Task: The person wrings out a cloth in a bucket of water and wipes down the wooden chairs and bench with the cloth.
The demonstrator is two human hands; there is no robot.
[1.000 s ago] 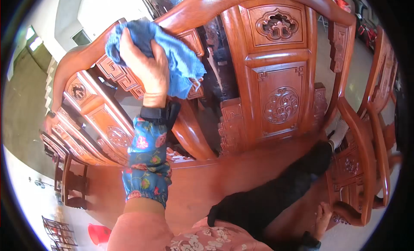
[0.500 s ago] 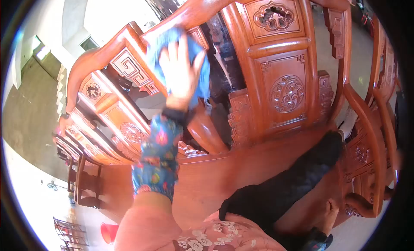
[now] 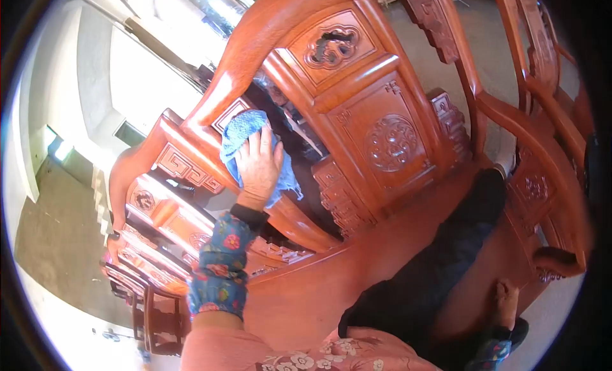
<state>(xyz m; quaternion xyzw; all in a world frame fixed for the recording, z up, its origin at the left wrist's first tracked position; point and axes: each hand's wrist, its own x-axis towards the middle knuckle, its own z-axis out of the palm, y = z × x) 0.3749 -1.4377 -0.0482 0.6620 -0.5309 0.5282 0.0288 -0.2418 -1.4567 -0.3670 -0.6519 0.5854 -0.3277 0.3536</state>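
My left hand presses a blue cloth against a curved post of a carved reddish-brown wooden bench back. Its fingers lie over the cloth, whose frayed lower end hangs below the palm. Part of the post is hidden behind hand and cloth. Down at the lower right, my right hand rests by the edge of the wooden seat with its fingers curled in. Nothing shows in those fingers. The carved back panel stands right of the cloth.
My leg in black trousers lies across the seat. A curved armrest rises at the right. More carved back sections run off to the left, with a small wooden stand beyond.
My left hand and the cloth have moved down along the post relative to the top rail. The view has turned, so the bench appears tilted. My right hand stays by the seat edge.
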